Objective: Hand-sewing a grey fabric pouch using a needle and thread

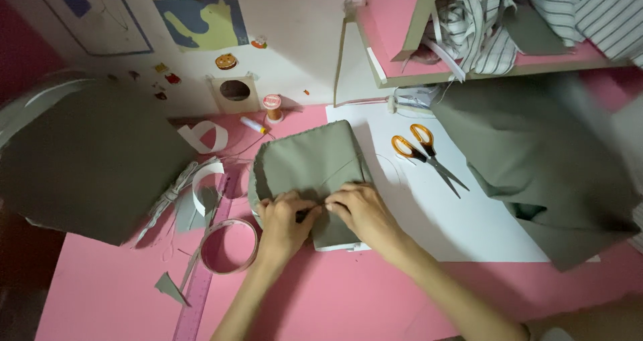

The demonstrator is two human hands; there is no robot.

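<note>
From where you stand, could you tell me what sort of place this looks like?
Probably a home sewing corner: orange-handled scissors and a thread spool lie on a pink table, and both hands work a grey-green fabric piece near a measuring tape.

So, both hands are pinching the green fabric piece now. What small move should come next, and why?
Probably pull the thread gently taut with the right hand. The thread lies in a loose line across the grey-green fabric piece, and the left hand already pins the near edge beside the right, so the cloth should stay put. The scissors lie apart on the white sheet.
</note>
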